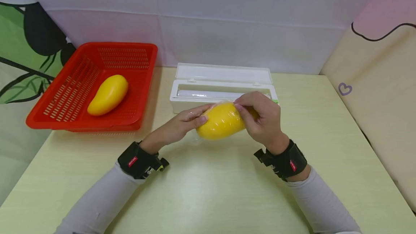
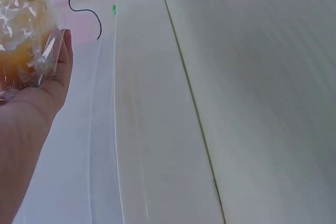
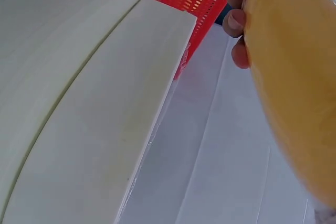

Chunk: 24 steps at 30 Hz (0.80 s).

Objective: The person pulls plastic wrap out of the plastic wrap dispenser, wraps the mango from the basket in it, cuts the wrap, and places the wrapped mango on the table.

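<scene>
Above the table, in front of a long white box (image 1: 191, 100), a yellow mango (image 1: 221, 124) hangs between my two hands, covered in shiny clear plastic wrap (image 1: 224, 113). My left hand (image 1: 177, 125) grips its left end, thumb on top and fingers beneath. With thumb and forefinger, my right hand (image 1: 264, 118) pinches the wrap near the right end. The left wrist view shows the wrinkled wrap over one end of the mango (image 2: 23, 40). In the right wrist view the mango (image 3: 294, 77) looks smooth, with left-hand fingertips (image 3: 237, 22) along its edge.
Inside the box lies a white roll (image 1: 208, 94), and its lid (image 1: 224, 72) is raised at the back. A red basket (image 1: 139, 116) stands at the left holding another yellow mango (image 1: 108, 95). A cloth backdrop (image 1: 243, 35) rises behind the table.
</scene>
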Tool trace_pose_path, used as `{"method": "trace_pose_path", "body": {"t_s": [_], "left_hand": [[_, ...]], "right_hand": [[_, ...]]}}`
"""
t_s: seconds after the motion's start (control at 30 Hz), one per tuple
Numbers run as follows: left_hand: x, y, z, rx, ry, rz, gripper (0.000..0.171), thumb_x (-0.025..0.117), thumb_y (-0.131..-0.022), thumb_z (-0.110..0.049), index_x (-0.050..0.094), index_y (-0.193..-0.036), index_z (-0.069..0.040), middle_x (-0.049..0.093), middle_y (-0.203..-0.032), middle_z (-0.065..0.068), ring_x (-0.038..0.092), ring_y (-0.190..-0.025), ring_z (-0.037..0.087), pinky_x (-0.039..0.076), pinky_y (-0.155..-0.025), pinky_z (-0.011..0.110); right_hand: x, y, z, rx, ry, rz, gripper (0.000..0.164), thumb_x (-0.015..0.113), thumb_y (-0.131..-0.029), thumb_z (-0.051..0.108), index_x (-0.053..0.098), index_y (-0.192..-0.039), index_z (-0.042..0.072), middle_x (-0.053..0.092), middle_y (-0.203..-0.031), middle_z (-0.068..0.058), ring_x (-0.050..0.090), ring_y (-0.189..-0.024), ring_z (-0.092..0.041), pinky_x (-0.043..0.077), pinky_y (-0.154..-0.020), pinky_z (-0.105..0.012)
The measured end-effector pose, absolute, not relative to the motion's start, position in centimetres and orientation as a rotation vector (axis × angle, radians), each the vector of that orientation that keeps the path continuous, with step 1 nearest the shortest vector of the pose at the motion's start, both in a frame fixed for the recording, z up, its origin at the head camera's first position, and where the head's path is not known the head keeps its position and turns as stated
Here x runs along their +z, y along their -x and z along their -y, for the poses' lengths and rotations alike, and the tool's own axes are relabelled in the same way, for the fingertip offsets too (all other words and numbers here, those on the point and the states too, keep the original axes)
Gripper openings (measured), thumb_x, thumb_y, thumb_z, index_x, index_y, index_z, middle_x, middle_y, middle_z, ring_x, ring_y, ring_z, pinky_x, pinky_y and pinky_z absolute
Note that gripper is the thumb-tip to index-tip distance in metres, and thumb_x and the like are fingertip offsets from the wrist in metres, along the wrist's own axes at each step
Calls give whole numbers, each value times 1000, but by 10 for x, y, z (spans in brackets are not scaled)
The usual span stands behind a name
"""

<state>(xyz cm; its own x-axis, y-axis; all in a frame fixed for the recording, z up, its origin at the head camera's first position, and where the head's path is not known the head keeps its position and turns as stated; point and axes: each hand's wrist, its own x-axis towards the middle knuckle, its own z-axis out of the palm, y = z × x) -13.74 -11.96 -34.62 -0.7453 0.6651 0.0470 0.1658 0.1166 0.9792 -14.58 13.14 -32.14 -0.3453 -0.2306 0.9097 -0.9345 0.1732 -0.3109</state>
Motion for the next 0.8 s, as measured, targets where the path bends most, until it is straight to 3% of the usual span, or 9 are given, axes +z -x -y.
{"method": "trace_pose_path", "body": {"t_s": [0.17, 0.3, 0.47, 0.57, 0.73, 0.8], "left_hand": [[-346, 135, 117, 1706, -787, -2065, 58, 45, -104, -46, 41, -153, -15, 52, -143, 4, 52, -121, 24, 42, -107, 40], [-344, 133, 118, 1798, -848, -2209, 55, 43, -106, -40, 39, -153, -11, 44, -153, 3, 44, -135, 17, 35, -113, 35], [-343, 130, 115, 1820, -990, -2330, 62, 40, -105, -47, 37, -153, -7, 58, -133, 12, 53, -118, 22, 39, -110, 34], [-346, 127, 109, 1758, -1026, -2356, 67, 38, -104, -51, 35, -154, -6, 60, -126, 12, 54, -114, 23, 40, -110, 35], [-348, 122, 99, 1713, -967, -2339, 58, 37, -108, -39, 37, -152, -3, 47, -151, 11, 43, -139, 23, 31, -115, 38], [-348, 121, 97, 1721, -925, -2322, 53, 37, -109, -33, 39, -151, -1, 43, -154, 11, 41, -140, 23, 31, -115, 39]], "right_hand": [[-317, 145, -129, 1346, -1223, 1447, 33, 65, -97, 20, 65, -88, -12, 71, -89, -18, 68, -80, -29, 56, -83, -30], [-312, 150, -136, 1659, -1019, 1365, 45, 68, -96, 28, 62, -106, -15, 71, -109, -18, 67, -102, -30, 51, -95, -39], [-312, 155, -147, 2198, -937, 1477, 50, 65, -96, 37, 58, -130, 0, 60, -131, -15, 55, -121, -32, 44, -106, -38], [-314, 151, -143, 2315, -1008, 1522, 49, 63, -97, 38, 61, -126, -1, 62, -129, -15, 57, -120, -31, 46, -105, -38], [-311, 139, -135, 2117, -1013, 1517, 42, 66, -97, 34, 69, -103, -7, 73, -106, -14, 69, -102, -28, 57, -82, -31], [-309, 136, -134, 2016, -989, 1503, 43, 67, -96, 31, 69, -95, -12, 74, -96, -12, 71, -95, -27, 58, -81, -34]]}}
